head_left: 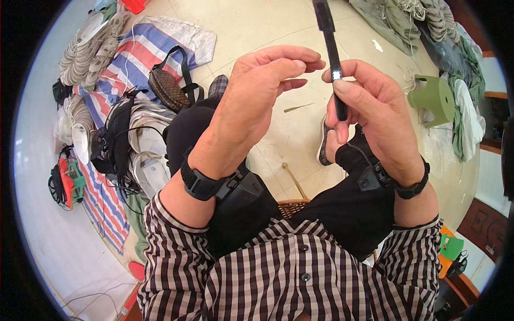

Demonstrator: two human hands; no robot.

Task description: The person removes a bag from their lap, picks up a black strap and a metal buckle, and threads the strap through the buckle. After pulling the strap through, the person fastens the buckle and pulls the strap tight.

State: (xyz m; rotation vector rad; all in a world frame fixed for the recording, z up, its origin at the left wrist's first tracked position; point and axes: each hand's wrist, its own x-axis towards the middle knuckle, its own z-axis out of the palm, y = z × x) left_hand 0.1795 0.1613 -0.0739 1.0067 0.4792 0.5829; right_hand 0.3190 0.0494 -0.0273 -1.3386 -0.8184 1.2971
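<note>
A narrow, glossy black strip point(334, 61), wider at its far end, stands nearly upright in view. My right hand point(377, 109) pinches its lower part between thumb and fingers. To the left of the strip, my left hand point(249, 91) is held up with its fingers stretched toward it, apart from it and with nothing visible in them. Each wrist wears a black band with a small dark box; the left band point(201, 179) and the right band point(415, 184) both show. Whether the strip is stiff or flexible I cannot tell.
On the left, stacks of pale, flat ring-like pieces point(80, 59) lie on a striped sheet point(142, 45), beside a brown patterned bag point(168, 88). A green stool point(432, 100) stands at the right. Between my legs are a wicker seat edge point(292, 206) and a thin stick point(293, 179).
</note>
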